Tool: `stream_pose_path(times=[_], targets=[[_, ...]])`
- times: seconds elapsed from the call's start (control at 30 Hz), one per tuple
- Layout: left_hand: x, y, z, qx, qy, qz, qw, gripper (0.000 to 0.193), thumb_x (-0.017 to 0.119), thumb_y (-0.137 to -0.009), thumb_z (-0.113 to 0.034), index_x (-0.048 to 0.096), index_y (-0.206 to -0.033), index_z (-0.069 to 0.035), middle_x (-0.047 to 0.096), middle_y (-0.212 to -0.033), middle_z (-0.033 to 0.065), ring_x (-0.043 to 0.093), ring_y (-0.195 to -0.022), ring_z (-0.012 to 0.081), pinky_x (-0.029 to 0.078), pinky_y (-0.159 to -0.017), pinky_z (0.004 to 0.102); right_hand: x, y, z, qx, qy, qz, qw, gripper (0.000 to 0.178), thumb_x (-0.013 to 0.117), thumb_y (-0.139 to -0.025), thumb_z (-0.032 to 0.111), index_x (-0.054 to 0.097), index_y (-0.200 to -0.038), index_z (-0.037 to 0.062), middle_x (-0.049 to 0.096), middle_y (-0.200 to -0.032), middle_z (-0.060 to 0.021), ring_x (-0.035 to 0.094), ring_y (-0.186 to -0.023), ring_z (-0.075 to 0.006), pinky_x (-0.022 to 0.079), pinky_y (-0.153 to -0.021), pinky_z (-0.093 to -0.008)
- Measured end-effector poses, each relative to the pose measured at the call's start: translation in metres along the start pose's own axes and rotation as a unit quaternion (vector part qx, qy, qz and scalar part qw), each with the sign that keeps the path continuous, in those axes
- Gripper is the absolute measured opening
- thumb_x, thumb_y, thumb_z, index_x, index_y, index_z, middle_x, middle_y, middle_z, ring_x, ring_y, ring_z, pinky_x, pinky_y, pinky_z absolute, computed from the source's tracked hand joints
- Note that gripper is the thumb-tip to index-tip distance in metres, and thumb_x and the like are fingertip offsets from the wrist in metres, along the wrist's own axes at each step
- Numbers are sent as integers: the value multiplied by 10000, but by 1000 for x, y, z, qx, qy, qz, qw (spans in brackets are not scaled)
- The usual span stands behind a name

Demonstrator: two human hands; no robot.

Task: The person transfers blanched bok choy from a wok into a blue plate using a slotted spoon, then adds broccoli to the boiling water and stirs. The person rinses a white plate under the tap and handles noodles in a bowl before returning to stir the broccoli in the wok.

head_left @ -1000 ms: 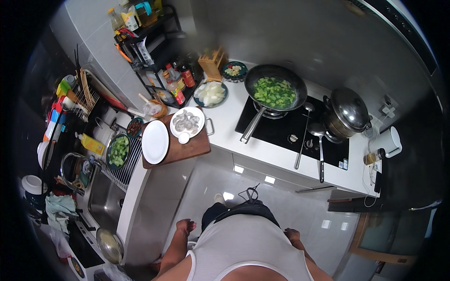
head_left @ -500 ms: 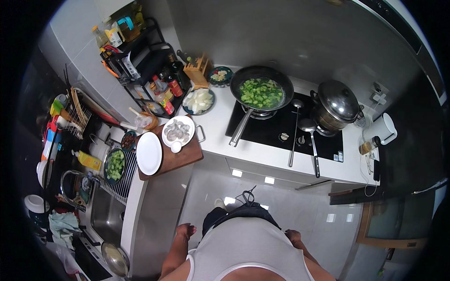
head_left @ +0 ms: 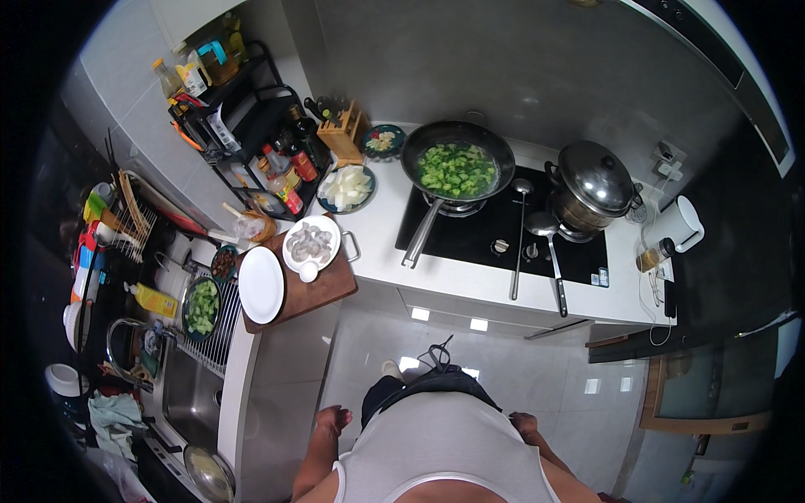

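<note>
My left hand (head_left: 334, 417) hangs beside my hip, fingers loosely bent, with nothing in it. On the other side my right hand (head_left: 524, 423) hangs low too, empty, its fingers slightly curled and partly hidden. Both are apart from the counter. Ahead, a black frying pan (head_left: 432, 230) rests on the cooktop (head_left: 478, 256), holding chopped green vegetables (head_left: 457, 169) in liquid. A ladle (head_left: 516, 251) and a turner with a black handle (head_left: 555, 264) lie beside it. At the left corner, a wooden cutting board (head_left: 323, 293) bears an empty white oval plate (head_left: 262, 285) and a plate of peeled shrimp (head_left: 310, 243).
A lidded steel pot (head_left: 594, 180) stands right of the pan, near a white kettle (head_left: 675, 225). Sliced white pieces (head_left: 345, 189) fill a dish by the knife block (head_left: 340, 138). A bowl of greens (head_left: 201, 308) sits near the sink (head_left: 189, 394); a bottle rack (head_left: 251, 126) stands behind.
The view has shifted slightly, so the counter and stove sit a little further left in it. Both hands stay hanging at my sides; nothing on the counter has been moved.
</note>
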State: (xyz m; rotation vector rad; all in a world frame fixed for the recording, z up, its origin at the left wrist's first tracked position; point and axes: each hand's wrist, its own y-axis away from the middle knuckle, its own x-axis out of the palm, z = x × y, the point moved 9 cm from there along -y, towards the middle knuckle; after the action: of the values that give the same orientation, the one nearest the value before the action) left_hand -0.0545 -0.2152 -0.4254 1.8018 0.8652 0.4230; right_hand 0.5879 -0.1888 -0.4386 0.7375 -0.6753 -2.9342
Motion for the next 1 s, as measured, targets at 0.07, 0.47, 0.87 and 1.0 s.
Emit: stream_pose_path(times=[0.07,0.47,0.87,1.0], targets=[[-2,0,3,0,15,1,1000,224,537,-981,-76,565,-1153,64,692,-955,249,701,-693,332,628,-603,446,1,-2,-3,16,-20,-4,1000,103,643,-892,69,659,-956,-9,700,-779,-168,692,-620,-270,609,-543,-362],[-4,4,5,-2,5,-10,1000,252,514,-990,-88,563,-1180,70,684,-1009,266,703,-728,348,625,-611,450,-1,-3,45,-105,216,43,970,170,639,-910,97,665,-1005,-41,703,-821,-176,701,-684,-293,607,-587,-386],[4,3,3,-5,-6,-13,1000,250,525,-989,-83,567,-1189,60,687,-1020,267,705,-727,349,624,-602,446,0,-7,-4,14,-22,10,1000,156,620,-914,91,667,-994,-35,695,-813,-180,694,-663,-283,599,-557,-370],[4,-5,4,-6,6,1,1000,237,538,-979,-69,571,-1175,62,692,-1001,261,706,-720,343,626,-599,443,-2,0,-3,70,-91,-20,993,147,617,-917,90,673,-982,-29,692,-799,-175,690,-645,-280,598,-548,-372]])
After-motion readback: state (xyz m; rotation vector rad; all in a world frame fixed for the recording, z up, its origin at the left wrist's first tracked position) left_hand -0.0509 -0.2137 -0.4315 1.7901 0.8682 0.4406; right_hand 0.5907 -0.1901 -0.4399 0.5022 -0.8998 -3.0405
